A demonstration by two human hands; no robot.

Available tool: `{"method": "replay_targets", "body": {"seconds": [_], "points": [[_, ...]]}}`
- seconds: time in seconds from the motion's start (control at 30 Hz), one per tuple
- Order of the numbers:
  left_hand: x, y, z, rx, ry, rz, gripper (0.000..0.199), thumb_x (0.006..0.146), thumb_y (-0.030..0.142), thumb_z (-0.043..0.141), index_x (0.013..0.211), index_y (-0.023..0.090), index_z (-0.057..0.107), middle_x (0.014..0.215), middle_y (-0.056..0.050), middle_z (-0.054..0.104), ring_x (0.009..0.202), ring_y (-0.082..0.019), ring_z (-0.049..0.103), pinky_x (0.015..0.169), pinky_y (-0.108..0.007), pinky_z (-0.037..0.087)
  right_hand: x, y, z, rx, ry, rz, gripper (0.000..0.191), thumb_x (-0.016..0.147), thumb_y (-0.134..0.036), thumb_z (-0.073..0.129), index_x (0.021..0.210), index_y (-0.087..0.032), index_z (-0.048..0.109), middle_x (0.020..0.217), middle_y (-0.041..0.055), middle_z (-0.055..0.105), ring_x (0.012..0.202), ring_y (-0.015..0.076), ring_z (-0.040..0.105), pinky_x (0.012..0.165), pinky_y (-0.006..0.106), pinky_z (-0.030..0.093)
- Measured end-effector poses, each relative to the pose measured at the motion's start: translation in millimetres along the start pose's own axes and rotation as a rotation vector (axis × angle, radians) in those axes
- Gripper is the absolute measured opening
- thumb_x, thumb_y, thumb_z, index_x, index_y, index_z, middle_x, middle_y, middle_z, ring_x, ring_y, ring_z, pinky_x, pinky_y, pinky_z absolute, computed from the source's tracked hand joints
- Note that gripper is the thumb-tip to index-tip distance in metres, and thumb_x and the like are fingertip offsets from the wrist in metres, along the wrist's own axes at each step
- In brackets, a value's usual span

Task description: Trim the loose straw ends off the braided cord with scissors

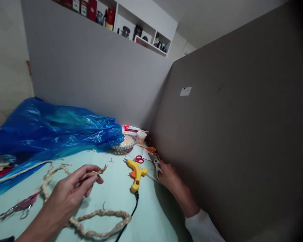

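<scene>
My left hand (74,186) pinches the frayed tip of a braided straw cord (102,170) between thumb and fingers, above the table. The rest of the braid (104,212) loops across the surface beneath and behind that hand. Off to the right, my right hand (168,173) has its fingers closed at the pale handles of a pair of scissors (157,164) by the partition. Some of those fingers are hidden behind the hand. Between the hands lies a yellow glue gun (137,173) with an orange trigger, its black cable running toward me. Red-handled scissors (139,159) rest just behind it.
A crumpled blue plastic bag (65,124) covers the table's back left. At the back stand a woven basket (126,143) and a paper cup (141,136). A purple clip-like item (26,203) lies at left. Grey partitions (217,127) border the back and right sides.
</scene>
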State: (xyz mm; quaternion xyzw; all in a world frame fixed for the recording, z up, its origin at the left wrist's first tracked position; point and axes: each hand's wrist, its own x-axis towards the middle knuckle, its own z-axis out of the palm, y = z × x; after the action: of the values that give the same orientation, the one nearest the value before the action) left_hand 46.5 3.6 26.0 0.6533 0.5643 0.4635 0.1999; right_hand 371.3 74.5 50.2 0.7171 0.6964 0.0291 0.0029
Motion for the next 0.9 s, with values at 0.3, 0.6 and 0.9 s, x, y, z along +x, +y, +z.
{"method": "replay_targets", "body": {"seconds": [0.3,0.6,0.9], "points": [[-9.6,9.5,-0.1,-0.046,0.178,0.146,0.021,0.087,0.046,0.066,0.090,0.032,0.080,0.085,0.004,0.086,0.070,-0.018,0.078,0.071,-0.023,0.060,-17.1,-26.0,-42.1,0.070,0.081,-0.074,0.023,0.100,-0.013,0.051,0.113,-0.010,0.070,0.102,0.0208,0.077,0.094,0.0290,0.075,0.076,0.031,0.050],[-25.8,12.4,10.0,0.149,0.328,0.586,0.021,0.092,0.020,0.063,0.107,0.032,0.072,0.093,0.006,0.084,0.081,-0.016,0.078,0.099,-0.024,0.052,-74.7,-101.2,-47.1,0.907,0.087,-0.828,0.019,0.100,-0.034,0.061,0.105,-0.020,0.072,0.084,0.0003,0.074,0.073,0.0124,0.067,0.071,0.020,0.048],[-36.9,11.2,13.5,0.281,0.191,0.525,0.021,0.097,0.025,0.051,0.113,0.034,0.062,0.095,0.004,0.080,0.083,-0.019,0.077,0.079,-0.023,0.058,-69.9,-98.9,-24.6,1.062,0.066,-0.800,0.017,0.101,-0.029,0.060,0.090,-0.019,0.069,0.071,-0.0012,0.069,0.061,0.0093,0.063,0.065,0.019,0.048]]}}
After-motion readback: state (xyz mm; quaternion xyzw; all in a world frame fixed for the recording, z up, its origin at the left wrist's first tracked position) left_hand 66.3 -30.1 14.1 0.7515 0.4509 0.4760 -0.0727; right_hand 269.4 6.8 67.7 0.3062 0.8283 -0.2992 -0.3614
